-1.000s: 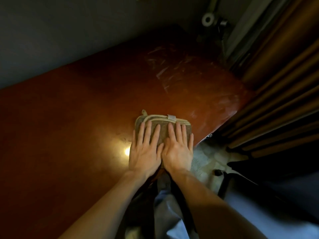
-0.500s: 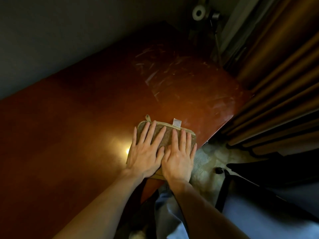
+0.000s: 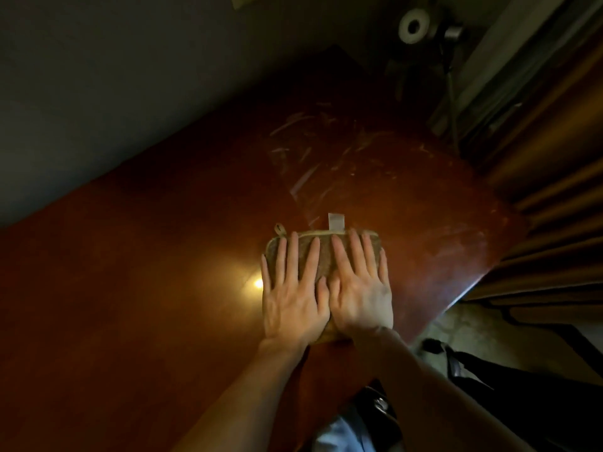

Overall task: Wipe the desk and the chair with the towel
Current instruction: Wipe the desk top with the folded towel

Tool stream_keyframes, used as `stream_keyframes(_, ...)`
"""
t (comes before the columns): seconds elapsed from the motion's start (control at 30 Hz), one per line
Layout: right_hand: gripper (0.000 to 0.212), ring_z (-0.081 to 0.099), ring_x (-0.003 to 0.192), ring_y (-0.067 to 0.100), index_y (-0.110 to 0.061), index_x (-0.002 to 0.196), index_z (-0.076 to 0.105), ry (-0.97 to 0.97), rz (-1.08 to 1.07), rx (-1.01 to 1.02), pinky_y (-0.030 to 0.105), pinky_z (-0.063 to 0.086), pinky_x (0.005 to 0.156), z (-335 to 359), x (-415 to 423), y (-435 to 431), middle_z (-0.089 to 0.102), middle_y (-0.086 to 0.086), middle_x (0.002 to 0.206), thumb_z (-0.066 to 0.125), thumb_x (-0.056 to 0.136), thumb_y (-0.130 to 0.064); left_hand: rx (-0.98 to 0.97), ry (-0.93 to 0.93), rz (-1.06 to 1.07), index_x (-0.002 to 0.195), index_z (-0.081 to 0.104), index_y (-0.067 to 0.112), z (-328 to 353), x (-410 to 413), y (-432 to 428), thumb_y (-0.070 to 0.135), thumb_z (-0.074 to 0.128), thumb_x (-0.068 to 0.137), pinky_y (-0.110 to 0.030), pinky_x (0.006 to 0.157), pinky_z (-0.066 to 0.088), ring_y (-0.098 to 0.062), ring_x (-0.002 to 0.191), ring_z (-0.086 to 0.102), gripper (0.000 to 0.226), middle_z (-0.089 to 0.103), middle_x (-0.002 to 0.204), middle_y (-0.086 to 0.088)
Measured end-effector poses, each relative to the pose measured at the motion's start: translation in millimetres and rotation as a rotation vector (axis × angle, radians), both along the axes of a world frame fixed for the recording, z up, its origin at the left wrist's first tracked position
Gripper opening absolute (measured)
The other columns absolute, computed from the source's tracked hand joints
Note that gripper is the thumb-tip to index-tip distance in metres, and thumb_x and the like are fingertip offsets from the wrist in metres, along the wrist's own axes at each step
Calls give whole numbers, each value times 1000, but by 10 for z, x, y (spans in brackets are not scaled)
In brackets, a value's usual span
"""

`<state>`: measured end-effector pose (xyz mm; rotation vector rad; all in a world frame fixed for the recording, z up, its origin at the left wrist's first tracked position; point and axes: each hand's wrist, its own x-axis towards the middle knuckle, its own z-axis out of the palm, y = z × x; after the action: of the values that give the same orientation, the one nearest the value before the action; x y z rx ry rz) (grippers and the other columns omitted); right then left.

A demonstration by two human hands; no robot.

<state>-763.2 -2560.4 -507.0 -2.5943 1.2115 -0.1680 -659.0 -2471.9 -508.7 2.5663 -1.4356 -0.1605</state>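
A folded olive-brown towel [image 3: 323, 247] with a pale edge, a small loop and a white tag lies flat on the reddish-brown desk [image 3: 130, 288], near its front edge. My left hand [image 3: 292, 295] and my right hand [image 3: 359, 285] lie side by side on top of it, fingers straight and spread, pressing it onto the wood. Most of the towel is hidden under my palms. The dark chair [image 3: 509, 380] shows only in part at the lower right, beside my right forearm.
Pale streaks [image 3: 313, 158] mark the desk's far right part. Brown curtains [image 3: 554, 207] hang just past the desk's right end. A grey wall [image 3: 114, 76] runs along the back. A white roll [image 3: 413, 26] sits at the top right. A lamp glare [image 3: 257, 283] shines left of my hands.
Both hands have pushed the towel away from the front edge, farther onto the desk. The white tag now sticks out beyond the towel's far edge.
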Motion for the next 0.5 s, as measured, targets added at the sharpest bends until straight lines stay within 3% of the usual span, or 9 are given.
stream_keyframes(0.13, 66, 0, 160, 21, -25, 164, 22, 30, 96, 5, 51, 6, 129, 16, 341, -476, 11, 6, 173, 42, 102, -39, -32, 7, 81, 164, 19, 26, -14, 266, -373, 43, 31, 103, -59, 127, 8, -27, 160, 3, 65, 10, 172, -11)
stream_keyframes(0.5, 63, 3, 160, 24, -24, 162, 26, -1, 293, -40, 54, 11, 128, 43, 1274, -1404, 14, 7, 172, 40, 104, -40, -100, -32, 287, 162, 28, 23, -9, 980, -1126, 40, 38, 105, -60, 125, 11, -29, 159, 10, 60, 17, 170, -13)
